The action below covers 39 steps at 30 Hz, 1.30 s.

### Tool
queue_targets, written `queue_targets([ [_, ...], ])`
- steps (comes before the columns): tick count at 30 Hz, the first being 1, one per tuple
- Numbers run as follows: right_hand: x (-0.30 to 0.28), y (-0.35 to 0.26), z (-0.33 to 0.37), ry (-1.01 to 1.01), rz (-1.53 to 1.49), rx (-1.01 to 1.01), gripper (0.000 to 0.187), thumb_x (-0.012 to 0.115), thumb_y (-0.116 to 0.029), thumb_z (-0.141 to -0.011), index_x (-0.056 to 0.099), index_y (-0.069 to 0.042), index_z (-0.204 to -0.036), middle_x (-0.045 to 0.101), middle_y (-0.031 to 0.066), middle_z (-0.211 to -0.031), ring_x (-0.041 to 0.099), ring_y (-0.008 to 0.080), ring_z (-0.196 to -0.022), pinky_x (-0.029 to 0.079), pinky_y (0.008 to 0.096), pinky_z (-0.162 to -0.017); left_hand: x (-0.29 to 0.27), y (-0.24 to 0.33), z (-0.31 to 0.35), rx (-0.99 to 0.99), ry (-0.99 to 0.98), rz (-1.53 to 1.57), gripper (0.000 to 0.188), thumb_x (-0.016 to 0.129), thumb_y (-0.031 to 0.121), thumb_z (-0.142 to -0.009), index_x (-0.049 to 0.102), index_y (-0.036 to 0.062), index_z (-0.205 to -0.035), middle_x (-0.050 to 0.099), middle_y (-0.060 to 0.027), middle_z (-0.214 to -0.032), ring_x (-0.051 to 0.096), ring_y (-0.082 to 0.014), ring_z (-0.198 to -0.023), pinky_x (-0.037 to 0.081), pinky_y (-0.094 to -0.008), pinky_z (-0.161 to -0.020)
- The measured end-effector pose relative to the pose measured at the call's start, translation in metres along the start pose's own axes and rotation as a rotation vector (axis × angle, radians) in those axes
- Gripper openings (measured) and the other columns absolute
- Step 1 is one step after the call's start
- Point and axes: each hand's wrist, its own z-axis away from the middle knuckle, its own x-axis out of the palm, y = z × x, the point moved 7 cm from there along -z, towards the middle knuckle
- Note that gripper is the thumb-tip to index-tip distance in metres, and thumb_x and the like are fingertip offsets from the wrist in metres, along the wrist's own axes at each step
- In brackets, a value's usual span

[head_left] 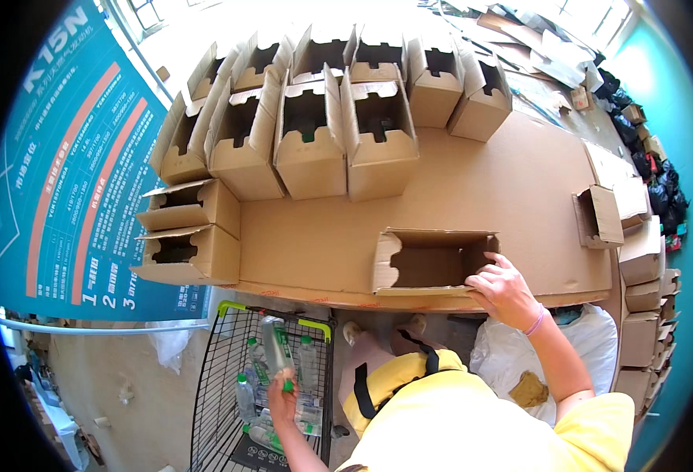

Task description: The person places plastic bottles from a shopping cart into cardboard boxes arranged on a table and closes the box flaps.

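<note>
My left hand (282, 401) is closed on the green-capped end of a clear plastic bottle (278, 346) with a green label, above a black wire shopping cart (216, 385). Several similar bottles (246, 397) lie and stand inside the cart. Over at the table's near edge, my right hand (505, 289) grips the right end of an open cardboard box (421, 285). Its thumb is at the near side and its fingers are on the right flap. The box's dark inside faces up, and I make out no bottle in it.
Several open cardboard boxes (311, 161) stand in rows across the cardboard-covered table (503, 181). Two more boxes (193, 256) lie at its left edge, and a small one (600, 216) at the right. A blue banner (87, 181) rises at left; a white sack (590, 346) sits below the table.
</note>
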Motion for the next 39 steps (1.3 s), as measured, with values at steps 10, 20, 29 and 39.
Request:
queue_targets([
  [10,0.006,0.018,0.004,0.132,-0.171,-0.147,0.01,0.068,-0.012,-0.08,0.061,-0.008,-0.085,0.058,0.0044,-0.072,0.06,0.0207,-0.084,0.041,0.0462,-0.103,0.223,0.096,0.131,0.565,-0.402,-0.162,0.069,0.066,0.041,-0.087,0.042,-0.0043,-0.132,0.059,-0.0112,-0.095,0.054,-0.0158,-0.063,0.041,-0.0286,-0.049],
  [20,0.007,0.026,0.008,0.227,-0.17,-0.193,0.008,0.065,-0.013,-0.08,0.06,-0.007,-0.078,0.059,0.0074,-0.072,0.061,0.0223,-0.084,0.045,0.0408,-0.097,0.495,0.099,0.145,1.183,-0.593,-1.597,0.033,0.057,0.025,-0.091,0.066,0.0021,-0.113,0.068,-0.0147,-0.084,0.065,-0.0243,-0.071,0.051,-0.0342,-0.065],
  [29,0.012,0.025,0.011,0.266,-0.179,-0.181,0.005,0.062,-0.012,-0.077,0.061,-0.008,-0.078,0.061,0.0054,-0.073,0.061,0.0213,-0.084,0.047,0.0373,-0.09,0.508,0.015,0.071,0.92,-0.673,-1.765,0.027,0.059,0.023,-0.091,0.067,0.0026,-0.108,0.067,-0.0212,-0.093,0.063,-0.0384,-0.091,0.049,-0.0443,-0.082],
  [39,0.009,0.035,0.008,0.305,-0.217,-0.116,0.009,0.067,-0.013,-0.075,0.059,-0.008,-0.075,0.06,0.0058,-0.07,0.06,0.0219,-0.081,0.048,0.0379,-0.089,0.5,0.001,0.034,0.648,-0.906,-2.285,0.018,0.062,0.011,-0.082,0.068,0.0,-0.095,0.067,-0.0206,-0.096,0.063,-0.0354,-0.094,0.051,-0.0436,-0.083],
])
